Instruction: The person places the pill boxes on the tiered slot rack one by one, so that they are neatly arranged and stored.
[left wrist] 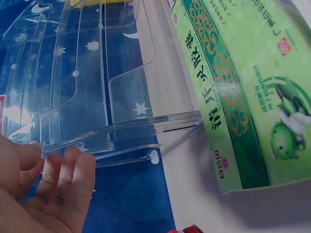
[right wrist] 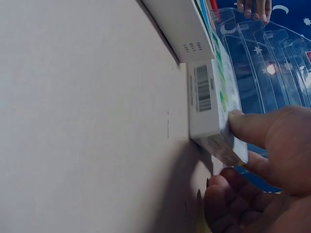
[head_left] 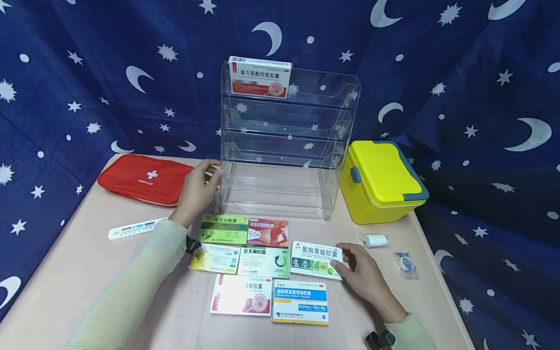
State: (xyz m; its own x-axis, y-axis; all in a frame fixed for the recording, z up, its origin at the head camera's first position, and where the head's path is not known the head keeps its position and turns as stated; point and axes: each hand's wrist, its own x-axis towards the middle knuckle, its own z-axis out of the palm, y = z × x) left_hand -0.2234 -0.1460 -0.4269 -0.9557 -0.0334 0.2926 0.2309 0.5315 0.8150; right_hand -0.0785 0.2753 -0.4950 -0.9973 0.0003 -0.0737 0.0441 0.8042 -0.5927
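Observation:
In the head view my left hand [head_left: 201, 187] is at the left side of a clear tiered display rack [head_left: 280, 192]. Its thumb and forefinger come together at the rack's edge, while the other fingers lie loosely bent in the left wrist view. My right hand [head_left: 363, 274] pinches the right end of a white-and-green medicine box [head_left: 315, 253], thumb on top. Beside that box lie a green box [head_left: 224, 229], a red box [head_left: 268, 232], a yellow-and-white box [head_left: 214, 257], a white-and-green box [head_left: 258, 262], a white-and-red box [head_left: 241, 295] and a blue-and-white box [head_left: 300, 301].
Another white-and-red medicine box [head_left: 260, 80] stands on the rack's top tier. Left of the rack are a red first-aid pouch [head_left: 146, 180] and a white strip [head_left: 135, 228]. To the right sit a yellow case [head_left: 380, 180], a white roll [head_left: 374, 240] and a small clear packet [head_left: 407, 266].

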